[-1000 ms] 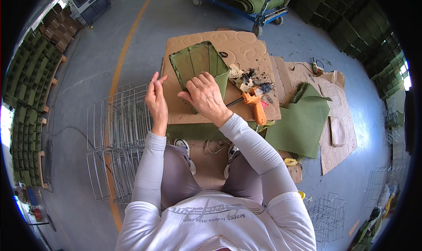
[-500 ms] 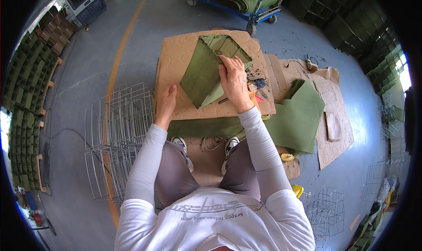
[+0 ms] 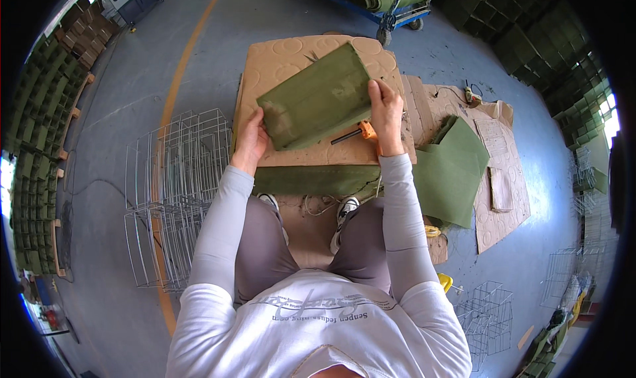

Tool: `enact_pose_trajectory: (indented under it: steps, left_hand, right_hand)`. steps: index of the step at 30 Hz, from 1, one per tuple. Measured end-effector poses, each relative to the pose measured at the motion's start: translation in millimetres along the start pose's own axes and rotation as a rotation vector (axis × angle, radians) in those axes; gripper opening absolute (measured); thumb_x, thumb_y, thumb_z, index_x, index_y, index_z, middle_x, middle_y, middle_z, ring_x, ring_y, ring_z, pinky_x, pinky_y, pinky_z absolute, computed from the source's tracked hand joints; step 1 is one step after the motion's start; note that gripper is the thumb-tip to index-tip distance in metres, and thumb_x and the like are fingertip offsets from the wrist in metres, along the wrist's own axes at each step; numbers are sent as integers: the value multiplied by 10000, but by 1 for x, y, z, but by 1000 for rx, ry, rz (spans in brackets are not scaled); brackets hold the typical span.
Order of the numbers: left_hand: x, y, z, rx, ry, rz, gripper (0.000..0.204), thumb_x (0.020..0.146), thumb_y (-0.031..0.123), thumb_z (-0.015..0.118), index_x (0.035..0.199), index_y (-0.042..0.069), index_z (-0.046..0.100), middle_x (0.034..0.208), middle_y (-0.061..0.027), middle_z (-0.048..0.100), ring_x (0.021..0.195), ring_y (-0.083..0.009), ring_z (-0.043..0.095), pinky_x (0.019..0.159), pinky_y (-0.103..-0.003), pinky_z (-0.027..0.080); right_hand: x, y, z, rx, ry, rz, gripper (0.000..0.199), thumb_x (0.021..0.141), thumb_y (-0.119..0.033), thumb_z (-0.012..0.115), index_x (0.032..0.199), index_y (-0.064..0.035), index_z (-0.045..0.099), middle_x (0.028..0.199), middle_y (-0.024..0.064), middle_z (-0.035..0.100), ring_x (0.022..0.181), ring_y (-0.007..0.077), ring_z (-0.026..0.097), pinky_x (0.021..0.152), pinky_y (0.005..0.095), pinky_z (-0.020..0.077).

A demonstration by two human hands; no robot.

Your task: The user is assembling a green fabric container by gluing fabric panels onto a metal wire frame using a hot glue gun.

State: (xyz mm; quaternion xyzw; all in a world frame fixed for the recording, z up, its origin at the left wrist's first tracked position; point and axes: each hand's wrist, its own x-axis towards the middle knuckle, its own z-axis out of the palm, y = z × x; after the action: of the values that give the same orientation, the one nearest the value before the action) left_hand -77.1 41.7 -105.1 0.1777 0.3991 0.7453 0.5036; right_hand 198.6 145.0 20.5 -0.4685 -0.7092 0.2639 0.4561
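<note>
A green fabric-covered box (image 3: 317, 98) is tilted above the cardboard-topped work surface (image 3: 265, 56), a broad flat side facing up; its opening is hidden. My left hand (image 3: 252, 134) grips its lower left corner. At its right end my right hand (image 3: 386, 109) is closed on the edge, thumb on top. Just below the box an orange-handled tool with a dark rod (image 3: 361, 133), perhaps a glue gun or heat tool, lies near my right wrist.
Wire frames (image 3: 182, 192) stand on the floor at left. Cut green sheets (image 3: 454, 172) lie on cardboard at right. A blue cart (image 3: 391, 17) with green rolls stands beyond the work surface. Stacked green boxes (image 3: 40, 159) line the left wall, and more wire frames (image 3: 487, 315) sit lower right.
The box has been turned, so its open end no longer shows and a broad side faces up. My left hand, apart from it before, now holds its left corner; my right hand has moved right.
</note>
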Motion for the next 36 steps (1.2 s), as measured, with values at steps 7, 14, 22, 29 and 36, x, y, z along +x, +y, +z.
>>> enact_pose_trajectory:
  steps: [7,14,22,29,36]
  left_hand:
    - [-22,41,2,79,162,167,300,995,257,579,1161,10,623,1153,-90,659,1047,-184,623,919,-349,514]
    - [-18,40,-6,205,80,174,315,992,282,589,1109,-7,634,1055,-76,678,931,-162,653,841,-313,535]
    - [-19,28,-10,354,177,15,358,986,347,596,1092,9,647,1034,-50,668,957,-115,575,882,-292,455]
    - [-26,37,18,431,178,327,357,1010,316,562,1114,-14,653,1076,-26,668,969,-95,584,887,-249,447]
    - [-45,52,43,541,191,620,487,1009,406,547,659,98,405,676,97,251,639,-49,207,550,-278,165]
  right_hand:
    - [-11,46,37,630,-248,379,445,997,-347,541,1005,79,670,887,20,673,768,90,568,699,259,445]
    - [-14,88,69,429,-182,303,427,984,-298,544,1138,92,627,997,140,689,930,182,609,846,306,461]
    - [-15,93,81,350,-211,310,343,984,-195,527,1202,60,600,1085,142,680,992,200,607,887,305,453]
    - [-7,100,74,639,-237,331,349,1006,-236,520,1183,49,614,1033,84,666,936,169,582,857,296,447]
    - [-10,55,70,850,-176,262,405,1025,-355,497,1147,5,639,902,-51,596,677,13,409,566,209,324]
